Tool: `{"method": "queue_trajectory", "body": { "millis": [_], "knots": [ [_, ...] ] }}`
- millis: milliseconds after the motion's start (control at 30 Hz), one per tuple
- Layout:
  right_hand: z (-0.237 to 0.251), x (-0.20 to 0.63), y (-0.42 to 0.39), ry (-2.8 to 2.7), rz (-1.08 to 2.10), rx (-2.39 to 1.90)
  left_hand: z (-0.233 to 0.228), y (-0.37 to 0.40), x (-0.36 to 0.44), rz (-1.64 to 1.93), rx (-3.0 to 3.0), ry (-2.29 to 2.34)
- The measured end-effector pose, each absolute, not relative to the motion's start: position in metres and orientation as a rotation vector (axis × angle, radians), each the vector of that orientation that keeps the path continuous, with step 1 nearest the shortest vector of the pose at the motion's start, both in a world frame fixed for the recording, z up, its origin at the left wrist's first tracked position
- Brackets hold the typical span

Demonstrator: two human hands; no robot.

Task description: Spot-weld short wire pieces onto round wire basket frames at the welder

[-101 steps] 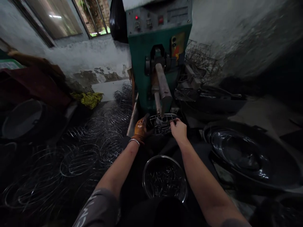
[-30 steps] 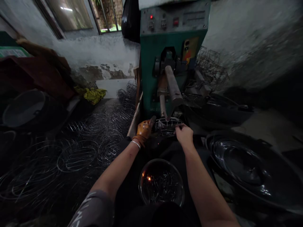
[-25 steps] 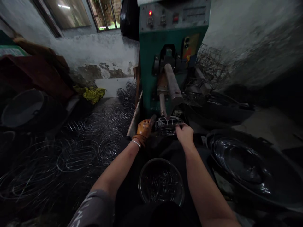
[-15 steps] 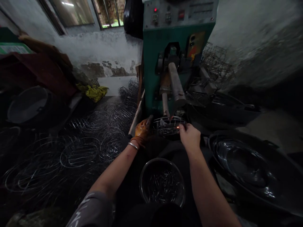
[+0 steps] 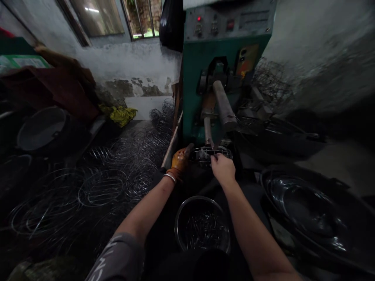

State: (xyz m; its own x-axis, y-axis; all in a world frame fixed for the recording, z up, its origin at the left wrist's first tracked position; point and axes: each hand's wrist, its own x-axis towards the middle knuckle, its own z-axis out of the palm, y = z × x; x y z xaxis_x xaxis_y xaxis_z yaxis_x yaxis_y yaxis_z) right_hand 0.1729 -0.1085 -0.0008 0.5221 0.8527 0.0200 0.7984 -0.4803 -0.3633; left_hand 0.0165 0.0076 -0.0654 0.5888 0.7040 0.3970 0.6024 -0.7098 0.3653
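Two hands meet on one small round wire rack (image 5: 210,153), which sits under the tips of the welding arms (image 5: 222,107) at the front of a green machine (image 5: 218,58). The left hand (image 5: 181,160), in an orange glove with a metal bangle at the wrist, grips the rack's left rim. The bare right hand (image 5: 223,168) pinches the wire near the rack's middle, fingers closed on it just below the arm tips. The rack lies roughly level, between the two hands and touching both.

Near the person's body, below the hands, stands a round metal bowl (image 5: 202,226) with short wire pieces in it. To the left, a heap of finished wire racks (image 5: 102,187) spreads across the dark floor, reaching back toward the wall. A yellow cloth (image 5: 120,115) lies by that wall, beneath a barred window (image 5: 117,17). To the right rests a large dark wok (image 5: 310,210), shiny inside, with tangled wire scrap (image 5: 271,80) behind it beside the machine. A red lamp (image 5: 199,18) glows on the machine's control panel.
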Motion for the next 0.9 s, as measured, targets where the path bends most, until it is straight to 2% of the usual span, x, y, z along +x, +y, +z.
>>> {"method": "queue_trajectory", "body": {
  "millis": [100, 400, 600, 900],
  "knots": [
    [-0.003, 0.186, -0.112, -1.291, 0.249, -2.435, -0.058, 0.0, 0.024, 0.869, 2.718, 0.995],
    [-0.01, 0.199, -0.11, -1.266, 0.24, -2.413, -0.055, 0.002, 0.038, 0.755, 2.777, 1.041],
    [-0.012, 0.202, -0.108, -1.23, 0.268, -2.379, -0.051, -0.005, 0.04, 0.834, 2.775, 1.039],
    [-0.018, 0.227, -0.111, -1.135, 0.228, -2.39, -0.034, -0.012, 0.062, 0.618, 2.886, 1.129]
  ]
}}
